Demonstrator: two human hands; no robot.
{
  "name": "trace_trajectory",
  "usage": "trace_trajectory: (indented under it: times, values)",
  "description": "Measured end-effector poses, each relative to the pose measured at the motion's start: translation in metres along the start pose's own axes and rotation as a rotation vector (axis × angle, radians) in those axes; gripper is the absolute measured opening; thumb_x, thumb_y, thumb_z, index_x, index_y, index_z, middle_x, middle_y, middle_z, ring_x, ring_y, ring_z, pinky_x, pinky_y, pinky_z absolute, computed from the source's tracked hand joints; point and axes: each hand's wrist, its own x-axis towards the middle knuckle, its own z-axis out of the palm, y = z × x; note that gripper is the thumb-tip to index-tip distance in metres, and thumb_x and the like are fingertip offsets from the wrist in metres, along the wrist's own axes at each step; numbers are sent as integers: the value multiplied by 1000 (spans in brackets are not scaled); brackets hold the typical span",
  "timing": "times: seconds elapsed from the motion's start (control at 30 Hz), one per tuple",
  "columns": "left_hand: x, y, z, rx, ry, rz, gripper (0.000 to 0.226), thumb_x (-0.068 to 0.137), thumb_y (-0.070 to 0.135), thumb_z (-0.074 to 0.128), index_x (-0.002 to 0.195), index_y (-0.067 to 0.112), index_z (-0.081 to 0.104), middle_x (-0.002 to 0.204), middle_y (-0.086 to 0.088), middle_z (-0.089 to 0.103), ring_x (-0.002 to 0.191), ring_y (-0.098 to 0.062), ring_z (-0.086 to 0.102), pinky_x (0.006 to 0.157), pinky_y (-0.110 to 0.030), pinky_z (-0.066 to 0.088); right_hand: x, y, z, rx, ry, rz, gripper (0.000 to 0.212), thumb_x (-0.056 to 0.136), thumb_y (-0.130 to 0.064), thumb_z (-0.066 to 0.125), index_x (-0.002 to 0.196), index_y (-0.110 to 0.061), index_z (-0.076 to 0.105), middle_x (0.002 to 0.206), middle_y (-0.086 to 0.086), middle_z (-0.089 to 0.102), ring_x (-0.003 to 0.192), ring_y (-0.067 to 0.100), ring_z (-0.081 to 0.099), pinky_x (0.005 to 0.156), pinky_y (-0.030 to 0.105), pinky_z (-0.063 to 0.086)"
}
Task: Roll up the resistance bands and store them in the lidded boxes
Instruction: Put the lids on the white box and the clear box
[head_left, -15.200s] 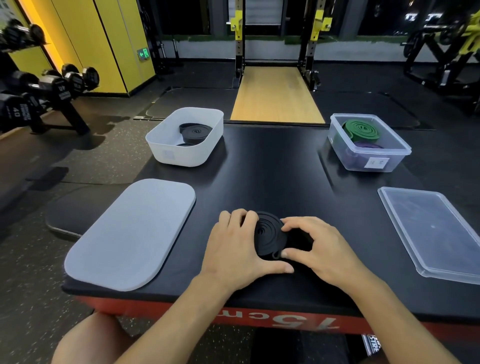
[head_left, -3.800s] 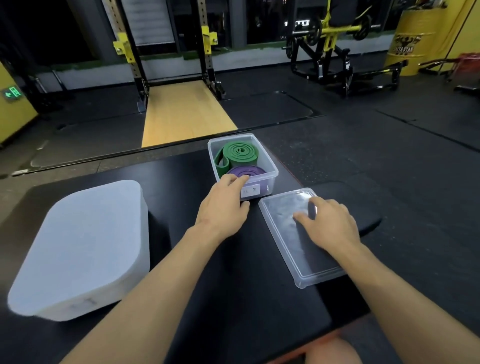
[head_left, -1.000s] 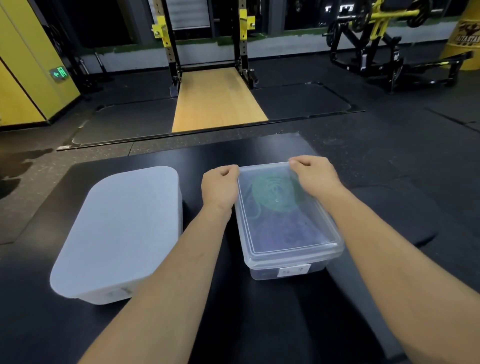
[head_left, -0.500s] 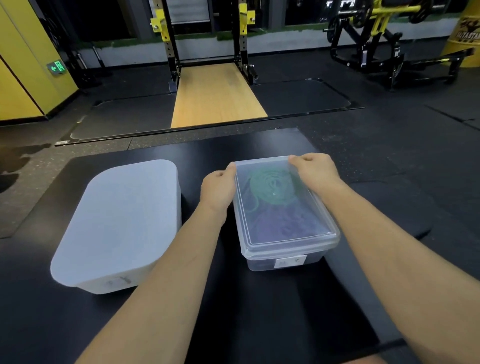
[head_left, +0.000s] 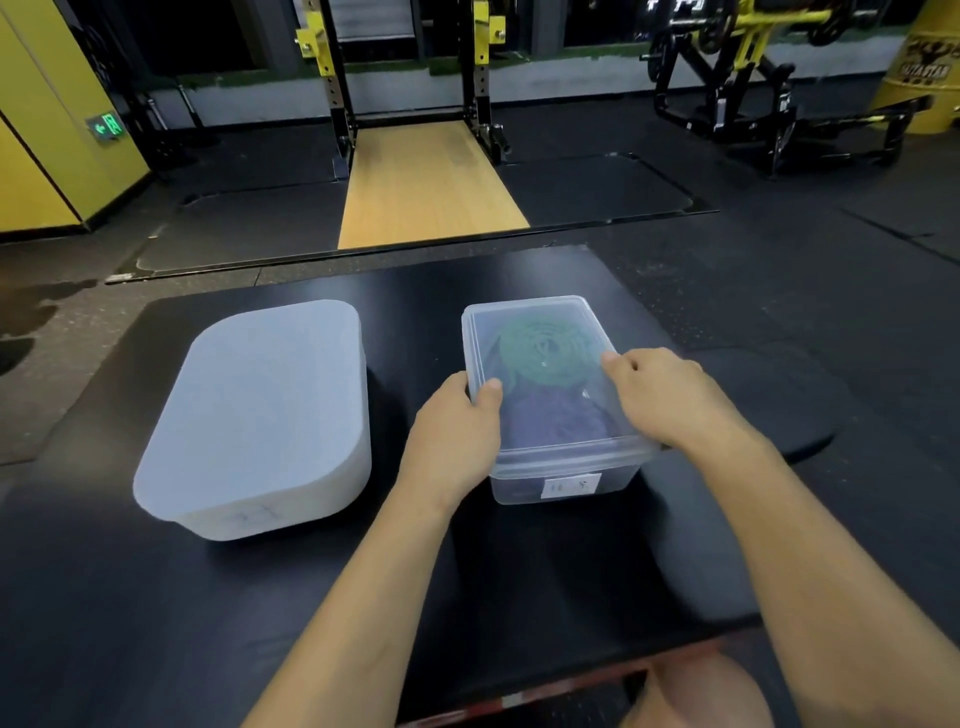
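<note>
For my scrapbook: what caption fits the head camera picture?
Left hand and right hand grip the lid on the clear box.

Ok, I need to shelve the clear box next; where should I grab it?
Grip the clear box under the overhanging lid on its two long sides, one hand from each side; the left hand and right hand sit there now.

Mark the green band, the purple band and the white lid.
green band (head_left: 540, 348): head view, centre of the coil.
purple band (head_left: 558, 423): head view, top of the coil.
white lid (head_left: 265, 400): head view, flat centre.
</note>
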Motion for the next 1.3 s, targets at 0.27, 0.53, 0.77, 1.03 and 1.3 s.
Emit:
trace_trajectory:
  times: [0.27, 0.53, 0.77, 1.03, 1.3]
  values:
    - [-1, 0, 5, -22, 20, 32, 27, 110, 36, 44, 126, 23, 62, 111, 11, 66, 99, -7, 62, 77, -28, 46, 3, 6, 10, 101, 16, -36, 49, 109, -42, 34, 74, -13, 52, 79, 7, 60, 77, 27, 53, 66, 38, 38]
    - [6, 9, -9, 240, -24, 50, 56, 105, 39, 48, 157, 26, 33, 142, 3, 49, 116, -21, 59, 86, -36, 46, 2, -1, 1, -70, 44, -32, 43, 106, -52, 35, 114, -22, 65, 117, 9, 66, 104, 36, 57, 84, 43, 47]
    - [74, 36, 5, 665, -118, 253, 69, 108, 53, 36, 166, 21, 16, 176, 4, 2, 161, -21, -4, 127, -47, 15, 62, -19, 13, -11, -119, -312, 66, 108, -54, 30, 164, -22, 19, 173, -5, 4, 159, 13, 2, 129, 38, 7]
    - [75, 31, 6, 630, -156, 218, 75, 106, 59, 39, 167, 24, 14, 176, 4, -3, 161, -21, -7, 126, -47, 20, 59, -16, 20, 39, -68, -216, 71, 99, -63, 46, 160, -39, 21, 172, -6, 7, 149, 20, 38, 118, 43, 33]
    - [2, -3, -94, 929, 105, 38, 76, 99, 72, 31, 165, 39, 10, 175, 4, -5, 161, -26, -13, 127, -56, -4, -12, -26, 18, -155, -90, -106, 99, 75, -96, 37, 158, -47, 12, 164, -10, 17, 133, 28, 52, 99, 47, 48]
